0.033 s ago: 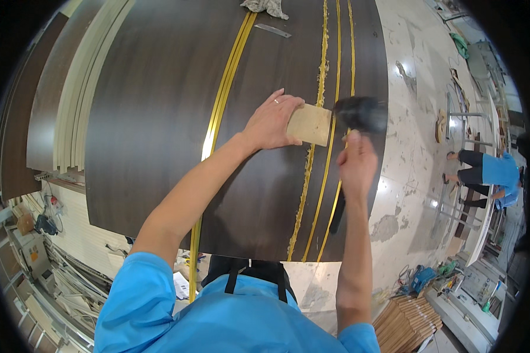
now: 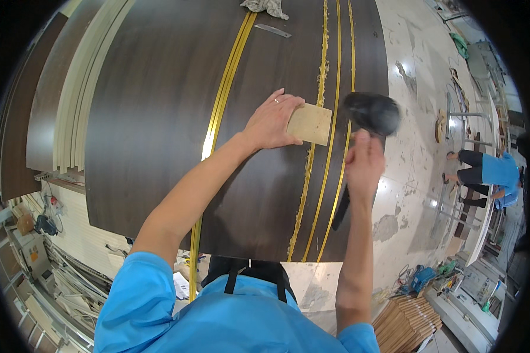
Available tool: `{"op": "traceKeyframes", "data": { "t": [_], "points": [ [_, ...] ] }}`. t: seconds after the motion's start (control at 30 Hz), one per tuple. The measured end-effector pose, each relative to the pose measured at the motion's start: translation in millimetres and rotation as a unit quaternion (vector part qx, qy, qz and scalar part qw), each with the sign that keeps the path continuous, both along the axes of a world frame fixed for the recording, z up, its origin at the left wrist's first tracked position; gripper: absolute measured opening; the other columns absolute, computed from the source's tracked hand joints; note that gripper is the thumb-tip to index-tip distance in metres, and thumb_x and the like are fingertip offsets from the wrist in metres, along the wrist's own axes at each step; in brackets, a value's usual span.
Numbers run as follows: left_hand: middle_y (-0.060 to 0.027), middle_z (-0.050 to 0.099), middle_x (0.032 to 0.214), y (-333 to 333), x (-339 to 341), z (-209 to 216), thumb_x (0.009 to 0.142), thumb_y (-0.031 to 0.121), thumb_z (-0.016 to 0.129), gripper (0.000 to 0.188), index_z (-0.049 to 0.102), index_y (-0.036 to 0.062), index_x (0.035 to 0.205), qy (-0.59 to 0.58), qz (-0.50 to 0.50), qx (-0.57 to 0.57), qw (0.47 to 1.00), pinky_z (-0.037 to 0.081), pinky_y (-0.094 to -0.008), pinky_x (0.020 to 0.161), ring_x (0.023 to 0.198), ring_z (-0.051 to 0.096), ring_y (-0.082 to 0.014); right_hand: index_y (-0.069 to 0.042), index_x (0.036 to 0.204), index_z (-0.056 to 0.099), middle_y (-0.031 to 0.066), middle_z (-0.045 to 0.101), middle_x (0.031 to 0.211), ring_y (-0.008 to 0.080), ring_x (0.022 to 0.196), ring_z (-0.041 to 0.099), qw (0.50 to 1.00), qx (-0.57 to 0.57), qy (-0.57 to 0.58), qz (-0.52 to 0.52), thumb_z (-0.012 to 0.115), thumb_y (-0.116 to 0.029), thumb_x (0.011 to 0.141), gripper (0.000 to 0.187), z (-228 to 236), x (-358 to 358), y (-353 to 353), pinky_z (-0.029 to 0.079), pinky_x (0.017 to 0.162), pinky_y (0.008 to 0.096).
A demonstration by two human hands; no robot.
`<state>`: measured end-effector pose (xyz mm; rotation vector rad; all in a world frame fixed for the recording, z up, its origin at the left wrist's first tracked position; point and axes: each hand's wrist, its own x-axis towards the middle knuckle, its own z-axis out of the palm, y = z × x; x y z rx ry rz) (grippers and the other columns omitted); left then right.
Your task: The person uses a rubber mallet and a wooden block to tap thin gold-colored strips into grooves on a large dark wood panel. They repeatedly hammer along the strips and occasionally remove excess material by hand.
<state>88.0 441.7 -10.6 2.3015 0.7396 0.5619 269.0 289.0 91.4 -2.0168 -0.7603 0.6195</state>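
Right of centre, three yellow lines (image 2: 324,44) seem set, left hand (image 2: 272,125) grasping a block (image 2: 310,125), right hand (image 2: 365,163) gripping a blurred mallet (image 2: 373,113), while left-of-centre strips (image 2: 225,88) lie loose.

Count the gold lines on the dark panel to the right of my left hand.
3. The leftmost line, rough-edged, is partly covered by the tan block; the middle line passes just right of the block; the rightmost line runs nearest the black mallet.

Pale rectangular block (image 2: 311,125) across ragged gold strip (image 2: 308,170), blurred black mallet (image 2: 372,114) to its right
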Motion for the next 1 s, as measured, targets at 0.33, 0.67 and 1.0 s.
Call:
{"op": "traceKeyframes", "data": {
  "t": [0.33,0.67,1.0],
  "points": [
    [-0.0142,0.066,0.136,44,19,-3,0.066,0.034,0.096,0.090,0.056,0.0051,0.141,0.005,0.014,0.015,1.000,0.028,-0.0479,0.133,0.136,0.058,-0.0331,-0.002,0.098,0.067,0.0021,0.058,0.061,0.0091,0.053,0.051,0.987,-0.130,-0.076,0.052,0.055,-0.038,0.114,0.041,-22,-2,48,0.040,0.050,0.0300],
    [-0.0138,0.065,0.137,86,30,-11,0.067,0.035,0.096,0.088,0.055,0.0084,0.141,-0.022,0.043,0.019,0.999,0.032,-0.0469,0.131,0.137,0.056,-0.0363,0.001,0.105,0.070,0.0088,0.064,0.064,0.0194,0.057,0.058,0.992,-0.064,-0.107,0.016,0.058,-0.041,0.112,0.044,-12,-1,71,0.048,0.060,0.0403],
    [-0.0138,0.064,0.143,108,47,-12,0.070,0.036,0.096,0.090,0.055,0.0055,0.143,-0.013,0.049,0.026,0.998,0.031,-0.0464,0.132,0.141,0.054,-0.0344,0.003,0.102,0.065,0.0088,0.059,0.065,0.0195,0.060,0.060,0.988,0.153,-0.026,0.008,0.061,-0.036,0.112,0.040,10,30,89,0.047,0.059,0.0375]
  ]
}}
